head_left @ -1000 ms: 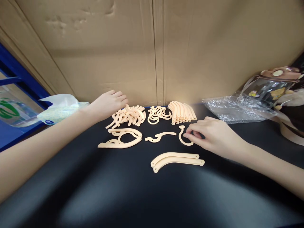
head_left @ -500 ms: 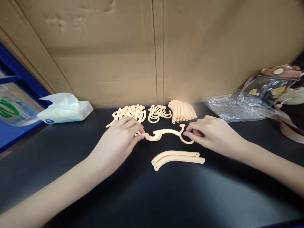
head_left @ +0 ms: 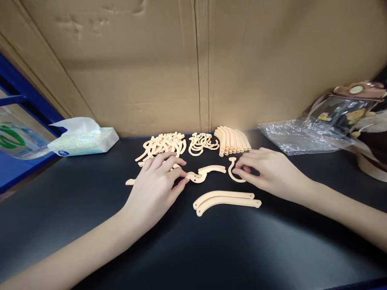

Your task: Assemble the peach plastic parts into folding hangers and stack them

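My left hand (head_left: 159,179) pinches the left end of a cream curved plastic piece (head_left: 199,176) between thumb and index finger. Its slotted arm points right, just above the black tabletop. Part of another cream piece (head_left: 130,182) sticks out left of this hand; the rest is hidden. My right hand (head_left: 260,168) has its fingertips closed on a cream plastic hook (head_left: 232,169), whose small crossbar end points up. A gap lies between the hook and the slotted arm. Below them, two curved cream arms (head_left: 226,198) with end holes lie side by side.
Behind my hands lie a heap of cream pieces (head_left: 165,145), a smaller pile of hooks (head_left: 202,143) and stacked curved arms (head_left: 231,140). A tissue pack (head_left: 87,141) is at left. Clear plastic wrap (head_left: 298,137) and a transparent bag (head_left: 341,110) are at right. Cardboard (head_left: 145,68) stands behind.
My left hand has shifted slightly down and right, and the slotted piece has turned, parting from the hook. A piece's end now shows left of that hand. My right hand has hardly moved.
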Demonstrator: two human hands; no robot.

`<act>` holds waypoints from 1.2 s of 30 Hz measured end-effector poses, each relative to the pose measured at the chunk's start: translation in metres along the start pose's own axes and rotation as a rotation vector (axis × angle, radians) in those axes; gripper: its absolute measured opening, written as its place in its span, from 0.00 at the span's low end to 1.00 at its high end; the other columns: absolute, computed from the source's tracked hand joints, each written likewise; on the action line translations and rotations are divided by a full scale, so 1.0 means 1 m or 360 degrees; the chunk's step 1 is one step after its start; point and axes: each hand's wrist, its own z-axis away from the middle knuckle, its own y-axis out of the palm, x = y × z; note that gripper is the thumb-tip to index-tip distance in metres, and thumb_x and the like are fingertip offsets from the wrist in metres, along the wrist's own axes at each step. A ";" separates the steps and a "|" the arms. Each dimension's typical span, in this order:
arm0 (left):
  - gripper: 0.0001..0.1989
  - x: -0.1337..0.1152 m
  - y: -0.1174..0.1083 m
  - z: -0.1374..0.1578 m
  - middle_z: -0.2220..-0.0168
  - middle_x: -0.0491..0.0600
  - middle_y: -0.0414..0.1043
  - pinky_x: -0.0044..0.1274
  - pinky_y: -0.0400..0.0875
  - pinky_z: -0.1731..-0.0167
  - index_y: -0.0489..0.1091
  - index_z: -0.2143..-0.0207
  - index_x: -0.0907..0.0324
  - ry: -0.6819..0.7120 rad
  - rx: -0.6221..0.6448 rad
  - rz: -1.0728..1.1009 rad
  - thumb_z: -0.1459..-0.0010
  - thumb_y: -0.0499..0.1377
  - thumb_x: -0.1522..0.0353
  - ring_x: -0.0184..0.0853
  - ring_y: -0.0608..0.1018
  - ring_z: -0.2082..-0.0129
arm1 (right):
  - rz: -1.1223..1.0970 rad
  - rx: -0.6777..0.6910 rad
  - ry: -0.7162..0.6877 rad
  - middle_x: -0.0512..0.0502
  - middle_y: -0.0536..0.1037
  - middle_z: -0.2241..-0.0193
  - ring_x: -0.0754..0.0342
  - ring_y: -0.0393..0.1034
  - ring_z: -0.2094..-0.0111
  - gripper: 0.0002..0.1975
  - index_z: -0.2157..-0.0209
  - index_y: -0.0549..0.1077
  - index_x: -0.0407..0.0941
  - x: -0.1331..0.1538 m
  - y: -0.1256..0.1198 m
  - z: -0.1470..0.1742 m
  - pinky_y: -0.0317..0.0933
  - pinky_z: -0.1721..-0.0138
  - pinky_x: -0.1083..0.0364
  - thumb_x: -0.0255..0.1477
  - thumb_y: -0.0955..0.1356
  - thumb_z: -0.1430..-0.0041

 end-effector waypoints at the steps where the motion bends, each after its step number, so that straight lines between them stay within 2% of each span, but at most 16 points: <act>1: 0.05 0.000 0.000 0.000 0.55 0.50 0.76 0.39 0.64 0.54 0.74 0.67 0.58 0.0000 0.0000 -0.0016 0.40 0.59 0.70 0.48 0.69 0.47 | -0.0020 -0.0025 -0.0038 0.51 0.75 0.74 0.54 0.68 0.70 0.11 0.71 0.72 0.45 0.000 0.001 0.000 0.59 0.64 0.54 0.30 0.63 0.36; 3: 0.05 0.000 -0.001 0.000 0.55 0.49 0.76 0.38 0.64 0.55 0.74 0.68 0.58 -0.0007 -0.0003 -0.0038 0.40 0.59 0.69 0.48 0.69 0.48 | -0.0035 -0.0067 -0.0146 0.47 0.77 0.65 0.52 0.70 0.61 0.10 0.65 0.75 0.45 0.002 0.003 0.000 0.60 0.59 0.52 0.32 0.63 0.36; 6: 0.06 0.000 0.001 -0.002 0.56 0.49 0.76 0.38 0.64 0.55 0.74 0.69 0.57 -0.0031 -0.0017 -0.0058 0.40 0.59 0.69 0.47 0.70 0.48 | -0.0007 -0.0036 -0.0294 0.43 0.75 0.51 0.48 0.67 0.49 0.14 0.55 0.75 0.44 0.005 0.007 0.000 0.58 0.50 0.48 0.36 0.63 0.35; 9: 0.06 0.001 0.004 -0.003 0.56 0.49 0.76 0.39 0.63 0.54 0.74 0.69 0.57 -0.0034 -0.0008 -0.0074 0.40 0.59 0.68 0.47 0.70 0.48 | 0.0035 0.0050 -0.0349 0.42 0.72 0.45 0.46 0.64 0.44 0.20 0.47 0.71 0.44 0.006 0.011 0.000 0.55 0.45 0.44 0.40 0.61 0.34; 15: 0.06 0.002 0.007 -0.002 0.56 0.51 0.76 0.39 0.63 0.54 0.73 0.62 0.60 -0.0009 -0.0012 -0.0094 0.40 0.58 0.68 0.48 0.70 0.50 | 0.0043 0.0127 -0.0344 0.39 0.73 0.45 0.44 0.62 0.42 0.24 0.45 0.70 0.40 0.004 0.017 -0.001 0.52 0.41 0.42 0.41 0.59 0.33; 22: 0.16 -0.001 0.005 0.003 0.53 0.47 0.76 0.36 0.62 0.54 0.72 0.53 0.56 0.0316 0.0040 0.0033 0.38 0.51 0.75 0.43 0.72 0.49 | -0.0029 0.0135 -0.0328 0.39 0.73 0.46 0.45 0.62 0.42 0.24 0.45 0.69 0.41 0.006 0.016 -0.003 0.52 0.40 0.40 0.41 0.60 0.33; 27: 0.17 0.001 0.008 0.003 0.54 0.49 0.78 0.37 0.62 0.53 0.73 0.52 0.58 0.0381 0.0013 0.0038 0.38 0.50 0.75 0.44 0.74 0.51 | -0.0060 0.0142 -0.0351 0.39 0.73 0.46 0.45 0.62 0.43 0.24 0.44 0.70 0.41 0.007 0.017 -0.002 0.52 0.40 0.40 0.41 0.60 0.34; 36: 0.16 0.000 0.008 0.001 0.54 0.51 0.77 0.38 0.64 0.54 0.73 0.52 0.61 0.0367 0.0035 -0.0003 0.38 0.51 0.75 0.45 0.74 0.50 | -0.0017 0.0146 -0.0348 0.37 0.73 0.46 0.43 0.62 0.43 0.26 0.44 0.69 0.38 0.006 0.021 -0.003 0.54 0.42 0.40 0.42 0.59 0.33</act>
